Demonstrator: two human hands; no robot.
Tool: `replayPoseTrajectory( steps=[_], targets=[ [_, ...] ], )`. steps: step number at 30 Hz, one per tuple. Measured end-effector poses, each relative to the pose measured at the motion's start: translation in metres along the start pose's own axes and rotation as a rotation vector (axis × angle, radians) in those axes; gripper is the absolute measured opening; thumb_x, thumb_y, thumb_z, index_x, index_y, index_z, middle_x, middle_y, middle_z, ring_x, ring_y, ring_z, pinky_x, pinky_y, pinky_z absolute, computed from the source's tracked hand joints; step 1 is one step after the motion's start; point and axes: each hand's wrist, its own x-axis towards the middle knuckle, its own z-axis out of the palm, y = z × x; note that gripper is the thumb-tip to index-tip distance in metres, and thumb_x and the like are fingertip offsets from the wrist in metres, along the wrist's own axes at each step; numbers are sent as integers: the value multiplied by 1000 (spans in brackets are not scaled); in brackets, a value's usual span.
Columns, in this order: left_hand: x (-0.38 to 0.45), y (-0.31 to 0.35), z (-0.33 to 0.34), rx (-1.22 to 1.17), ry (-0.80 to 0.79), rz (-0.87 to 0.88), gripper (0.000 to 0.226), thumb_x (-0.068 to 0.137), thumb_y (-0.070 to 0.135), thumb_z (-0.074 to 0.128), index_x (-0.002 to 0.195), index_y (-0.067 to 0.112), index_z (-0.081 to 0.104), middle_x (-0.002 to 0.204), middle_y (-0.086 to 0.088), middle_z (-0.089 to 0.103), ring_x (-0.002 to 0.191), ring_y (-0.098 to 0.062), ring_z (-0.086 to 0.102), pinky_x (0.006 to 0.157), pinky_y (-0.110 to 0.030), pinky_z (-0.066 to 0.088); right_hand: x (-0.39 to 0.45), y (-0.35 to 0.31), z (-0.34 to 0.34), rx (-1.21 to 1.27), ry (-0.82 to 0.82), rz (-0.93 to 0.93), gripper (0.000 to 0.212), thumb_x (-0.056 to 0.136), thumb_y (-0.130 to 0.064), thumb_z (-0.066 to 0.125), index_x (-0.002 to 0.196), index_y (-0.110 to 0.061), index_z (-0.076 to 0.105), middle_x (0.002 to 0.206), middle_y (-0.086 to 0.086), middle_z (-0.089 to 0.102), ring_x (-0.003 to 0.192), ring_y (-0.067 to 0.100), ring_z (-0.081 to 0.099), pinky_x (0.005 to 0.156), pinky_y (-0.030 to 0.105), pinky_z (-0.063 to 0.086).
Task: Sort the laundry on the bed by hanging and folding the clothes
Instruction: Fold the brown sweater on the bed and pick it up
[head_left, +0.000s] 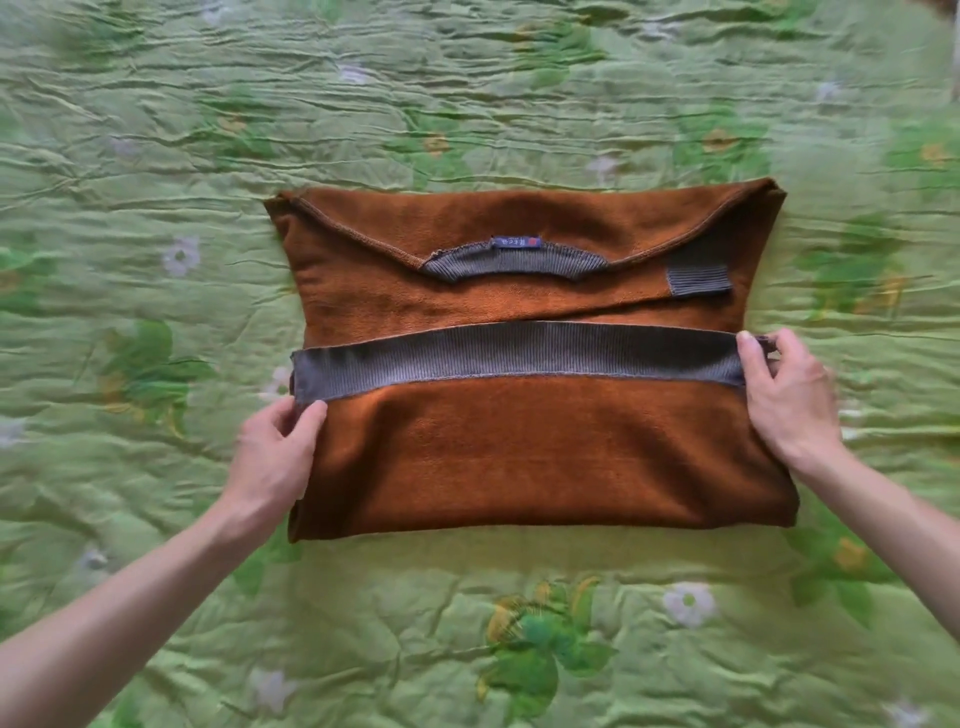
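Brown fleece sweater (519, 447), ribbed hem.

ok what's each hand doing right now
left hand: pinching the grey hem band of the brown sweater
right hand: pinching the hem band's other end

Around the brown sweater (519, 447) you have bare green bedspread (467, 104) on every side: beyond its collar, off both ends, and on your near side. Your left hand (275, 452) and right hand (784, 400) occupy the two ends of its grey hem band (519, 353).
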Motion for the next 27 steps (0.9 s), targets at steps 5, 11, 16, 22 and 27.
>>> replayPoseTrajectory(
  steps=[5,11,16,22,27],
  targets=[
    [9,-2,-8,44,100,137,19,104,29,65,89,18,66,75,8,74,67,-5,66,61,-22,53,-4,2,1,-97,56,66,48,109,-53,37,83,-14,48,72,18,57,73,42,58,63,42,34],
    [-3,-10,6,577,355,541,40,99,33,61,127,8,49,124,-19,53,119,-38,52,107,-47,39,-15,-5,-2,-160,244,-459,37,110,-30,43,130,-3,60,129,20,63,121,38,58,102,45,44],
    [-15,-21,28,876,-36,884,67,103,44,44,162,11,36,172,-12,22,161,-33,17,129,-52,18,-38,6,11,-359,-203,-880,58,109,-42,42,158,-11,41,168,11,30,158,26,24,125,49,29],
    [-4,-46,22,984,-108,795,76,101,57,34,167,23,20,176,-6,7,163,-31,6,132,-45,5,-38,61,18,-540,-241,-688,74,104,-62,26,166,-22,21,174,2,15,160,21,14,127,52,21],
    [-7,-45,15,1008,-201,935,81,99,61,40,166,18,24,175,-11,12,161,-35,12,127,-61,15,-39,57,17,-493,-191,-722,70,106,-56,31,164,-17,25,174,5,15,160,24,15,125,55,24]
  ],
)
